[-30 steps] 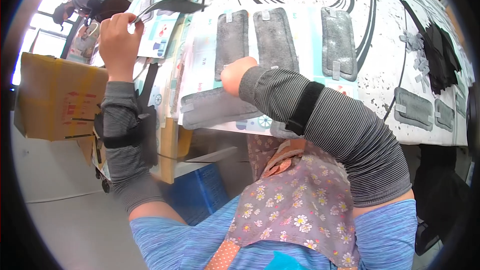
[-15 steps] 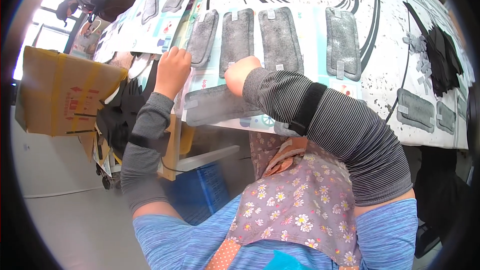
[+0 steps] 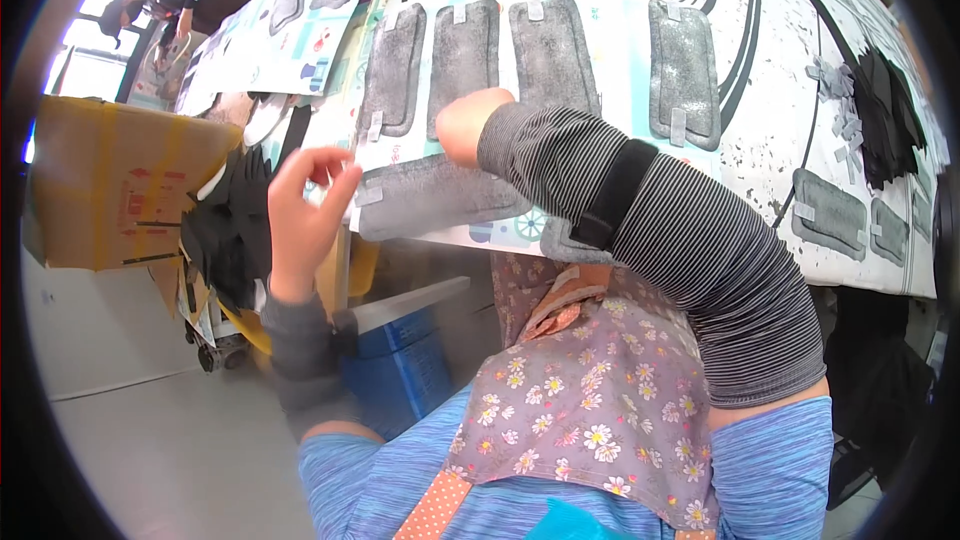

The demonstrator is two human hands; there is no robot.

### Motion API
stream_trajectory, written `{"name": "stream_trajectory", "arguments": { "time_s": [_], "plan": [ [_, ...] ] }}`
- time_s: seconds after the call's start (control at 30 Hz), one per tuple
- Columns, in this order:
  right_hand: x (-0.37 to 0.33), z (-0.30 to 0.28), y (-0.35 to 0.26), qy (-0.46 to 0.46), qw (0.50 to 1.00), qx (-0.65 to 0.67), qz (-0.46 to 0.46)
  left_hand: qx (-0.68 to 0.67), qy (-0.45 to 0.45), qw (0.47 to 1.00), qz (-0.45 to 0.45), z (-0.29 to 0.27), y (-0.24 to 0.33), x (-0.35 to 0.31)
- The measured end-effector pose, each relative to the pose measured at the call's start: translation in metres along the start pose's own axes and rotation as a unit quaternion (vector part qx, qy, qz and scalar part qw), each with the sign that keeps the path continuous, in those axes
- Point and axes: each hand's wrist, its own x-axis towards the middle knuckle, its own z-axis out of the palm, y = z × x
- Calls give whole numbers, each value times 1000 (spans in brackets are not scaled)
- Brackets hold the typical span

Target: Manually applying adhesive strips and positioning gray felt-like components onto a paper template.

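Observation:
Several grey felt-like pads with rounded corners lie on the table, with short pale tabs at their ends. My right hand (image 3: 472, 127) is curled over the lower end of the second upright pad (image 3: 464, 50); its fingertips, and anything in them, are hidden. My left hand (image 3: 305, 220) is off the table's near edge, thumb and fingers apart, holding nothing. Closest to it are the leftmost upright pad (image 3: 394, 75), with a tab (image 3: 375, 127) at its lower end, and a pad lying crosswise (image 3: 440, 198) below the upright ones.
Two more upright pads (image 3: 555, 55) (image 3: 685, 70) lie to the right. Black strips (image 3: 885, 120), small grey tabs (image 3: 848, 130) and smaller pads (image 3: 830, 215) are at the far right. A cardboard box (image 3: 120, 185), black fabric (image 3: 235, 230) and a blue crate (image 3: 400, 365) stand left and below.
My left hand has left the leftmost pad's lower end, moving left and toward me, and its fingers have opened. My right hand has slid slightly up and left. The view has shifted a little.

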Motion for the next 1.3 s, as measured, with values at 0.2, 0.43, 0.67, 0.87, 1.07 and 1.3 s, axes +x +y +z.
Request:
{"name": "stream_trajectory", "arguments": {
  "time_s": [0.2,0.43,0.67,0.87,1.07,1.3],
  "plan": [
    [-44,-22,-7,134,988,62,-37,-337,-338,848,-229,42,9,-95],
    [-191,-108,-50,195,979,24,-52,-649,-44,662,-372,130,2,-142],
    [-308,-95,25,185,958,214,-44,-660,-17,647,-381,157,21,-114],
    [-327,-34,55,50,971,231,47,-658,0,657,-369,155,20,-120],
    [-349,4,77,29,947,310,86,-621,59,679,-387,177,21,-119],
    [-381,9,81,89,936,325,98,-619,125,678,-376,165,34,-106]
  ]
}}
